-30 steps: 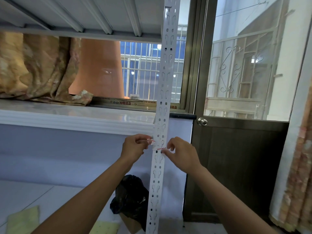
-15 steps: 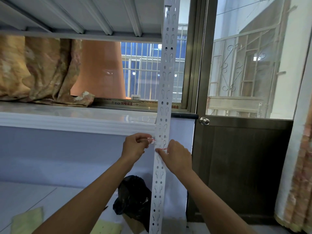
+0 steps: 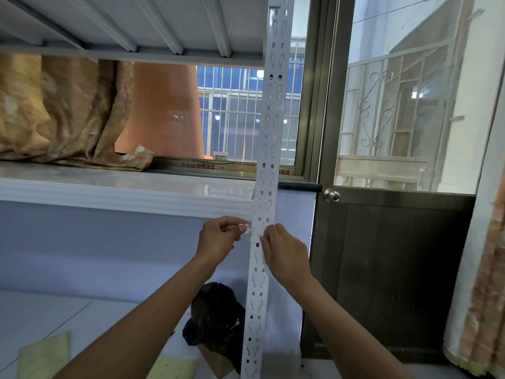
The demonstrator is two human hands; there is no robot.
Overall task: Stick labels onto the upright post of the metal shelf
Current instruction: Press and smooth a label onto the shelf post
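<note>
One brown cardboard strip [image 3: 218, 166] on the sill printed "铝业" in red, left hand [image 3: 218, 239] grip pinching a small white-and-red label scrap [image 3: 244, 228], just beside the white slotted metal upright post [image 3: 269, 132], right hand [image 3: 284, 255] grip curled against the post's front, whether it holds anything I cannot tell

Around the upright post [image 3: 269, 138] at hand height: at 9 o'clock the left hand [image 3: 218, 239], pinching a red-and-white scrap [image 3: 245, 227], fills the room just beside it. At 3 o'clock the right hand [image 3: 284, 253], fingers curled on a label [image 3: 257, 234], does the same, and the door [image 3: 396, 269] stands near beyond it. At 12 o'clock the post face is free up to the shelf deck [image 3: 123, 20]. At 10 o'clock the window ledge [image 3: 123, 191] juts out. At 7 o'clock a black bag [image 3: 216, 318] sits low.
</note>
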